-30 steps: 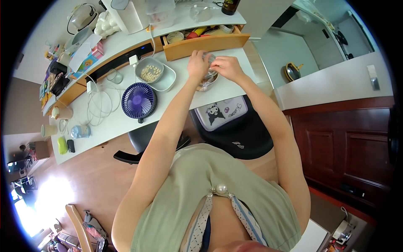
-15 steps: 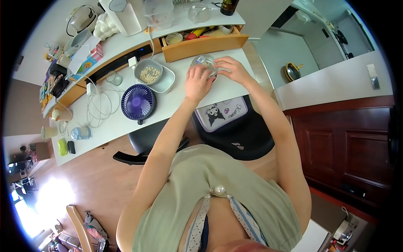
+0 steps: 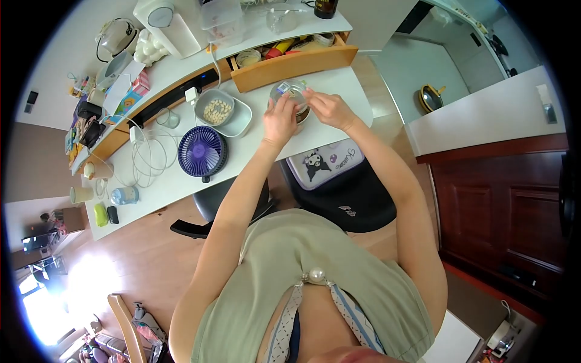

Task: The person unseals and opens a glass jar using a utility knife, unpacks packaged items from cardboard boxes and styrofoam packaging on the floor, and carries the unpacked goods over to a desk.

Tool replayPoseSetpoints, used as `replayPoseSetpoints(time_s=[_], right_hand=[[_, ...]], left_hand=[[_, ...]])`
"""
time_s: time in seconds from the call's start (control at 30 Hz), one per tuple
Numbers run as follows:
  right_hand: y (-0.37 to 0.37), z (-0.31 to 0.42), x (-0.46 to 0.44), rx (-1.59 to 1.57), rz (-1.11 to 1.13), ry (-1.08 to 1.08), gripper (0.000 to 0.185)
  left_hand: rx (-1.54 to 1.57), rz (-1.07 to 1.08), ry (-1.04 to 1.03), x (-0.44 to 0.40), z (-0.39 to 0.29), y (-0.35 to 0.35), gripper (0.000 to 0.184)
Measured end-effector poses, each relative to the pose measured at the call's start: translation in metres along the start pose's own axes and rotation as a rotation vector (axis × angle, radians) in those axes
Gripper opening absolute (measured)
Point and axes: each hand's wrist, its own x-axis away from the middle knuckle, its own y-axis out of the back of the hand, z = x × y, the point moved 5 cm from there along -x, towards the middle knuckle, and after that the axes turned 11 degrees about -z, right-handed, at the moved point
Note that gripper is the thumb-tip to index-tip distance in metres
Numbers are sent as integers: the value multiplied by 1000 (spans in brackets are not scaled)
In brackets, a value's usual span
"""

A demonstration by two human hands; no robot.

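A clear round container [image 3: 289,91] with a small label is tilted over the white desk, below the open drawer. My left hand [image 3: 280,121] is closed on its near left side. From the right, my right hand [image 3: 328,109] touches its rim with fingertips pressed together. Something dark brown [image 3: 302,115] shows just beneath the container, between the hands, too covered to make out. To the left, a grey bowl [image 3: 215,107] of pale nuts or seeds rests on a white tub [image 3: 242,118].
A purple fan [image 3: 203,152] stands on the desk [image 3: 157,196] left of my arms, beside coiled white cables [image 3: 148,160]. The open wooden drawer [image 3: 296,68] juts out above my hands. A black chair [image 3: 351,206] with a printed case [image 3: 327,164] is under the desk edge.
My hands have closed in on the clear container, which is now tilted and lifted slightly. My right fingers, spread before, are pressed together. The view has shifted a little.
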Motion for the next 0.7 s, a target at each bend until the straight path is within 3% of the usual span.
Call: replayPoseSetpoints(time_s=[0.27,0.57,0.7], right_hand=[[-5,19,-16,16,38,132,10],[-10,12,3,-98,-159,-261,25],[-10,5,4,-80,-64,-93,25]], left_hand=[[231,131,159,-3,27,14,9],[278,261,134,-6,31,20,15],[175,435,116,-18,14,21,25]])
